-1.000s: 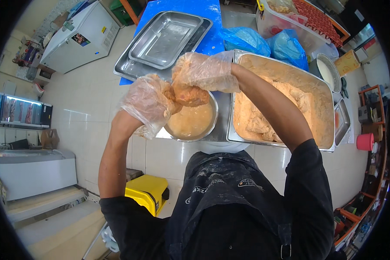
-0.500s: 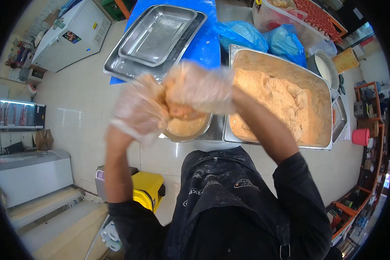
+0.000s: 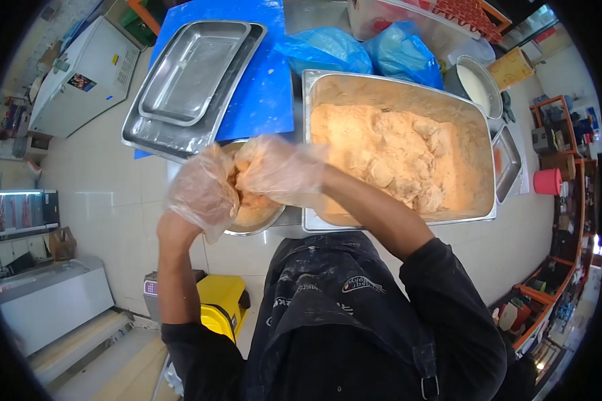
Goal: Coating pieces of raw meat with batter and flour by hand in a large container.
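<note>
Both my hands wear loose clear plastic gloves and are held close together above a round metal bowl. The bowl contains orange-tan batter. My left hand is curled at the bowl's left side, its fingers turned inward. My right hand reaches across from the right, its fingers bent down. Between and beneath them shows a batter-coated piece of meat, which both hands grip. The gloves and some blur partly cover the fingers. Right of the bowl, a deep metal tub holds orange flour with coated pieces.
Two nested metal trays lie on a blue board at the far left. Behind the tub sit blue plastic bags and a round pan of white liquid. A yellow bin stands on the floor at my left.
The whole view has shifted, so the table things appear further left. My hands have drawn closer together and sit lower over the bowl. More lumpy coated pieces in the tub are visible.
</note>
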`<state>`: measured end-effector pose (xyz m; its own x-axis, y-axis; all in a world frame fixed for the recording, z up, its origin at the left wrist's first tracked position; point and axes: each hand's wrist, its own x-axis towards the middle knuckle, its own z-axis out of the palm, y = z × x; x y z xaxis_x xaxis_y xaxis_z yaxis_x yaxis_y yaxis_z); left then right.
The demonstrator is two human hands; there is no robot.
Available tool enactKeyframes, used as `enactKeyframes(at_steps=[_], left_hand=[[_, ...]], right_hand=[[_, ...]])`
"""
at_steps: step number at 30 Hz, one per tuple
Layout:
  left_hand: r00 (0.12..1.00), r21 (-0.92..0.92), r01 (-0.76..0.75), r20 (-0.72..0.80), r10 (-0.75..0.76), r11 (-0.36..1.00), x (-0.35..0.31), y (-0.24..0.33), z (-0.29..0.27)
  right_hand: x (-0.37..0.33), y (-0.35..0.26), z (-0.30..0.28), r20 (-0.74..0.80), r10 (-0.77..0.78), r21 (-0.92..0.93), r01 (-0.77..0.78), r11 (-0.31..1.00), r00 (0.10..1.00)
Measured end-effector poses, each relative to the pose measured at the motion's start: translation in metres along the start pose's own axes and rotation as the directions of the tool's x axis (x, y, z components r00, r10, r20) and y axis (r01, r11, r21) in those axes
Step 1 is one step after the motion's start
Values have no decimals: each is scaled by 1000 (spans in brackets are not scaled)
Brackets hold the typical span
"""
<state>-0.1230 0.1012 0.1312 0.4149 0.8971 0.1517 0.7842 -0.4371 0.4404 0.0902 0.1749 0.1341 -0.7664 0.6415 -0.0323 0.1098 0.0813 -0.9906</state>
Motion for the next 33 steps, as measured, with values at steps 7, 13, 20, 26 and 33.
enactKeyframes(at_steps=[7, 13, 20, 26, 33], left_hand=[[820, 199, -456, -285, 497, 867, 143, 68, 27], [998, 360, 44, 23, -56, 932, 196, 124, 105], [835, 235, -312, 529, 148, 921, 175, 110, 222], [792, 175, -342, 582, 183, 923, 168, 95, 217], [773, 274, -339, 627, 100, 900, 143, 94, 183]], right_hand=[[-80, -18, -115, -395, 27, 142, 32, 989, 918], [-150, 107, -200, -152, -162, -945, -95, 314, 975], [-173, 142, -174, -107, 56, -869, -121, 480, 993], [-197, 147, -158, -291, 69, -825, -287, 488, 954], [-166, 188, -190, -175, 469, -745, -428, 511, 866]])
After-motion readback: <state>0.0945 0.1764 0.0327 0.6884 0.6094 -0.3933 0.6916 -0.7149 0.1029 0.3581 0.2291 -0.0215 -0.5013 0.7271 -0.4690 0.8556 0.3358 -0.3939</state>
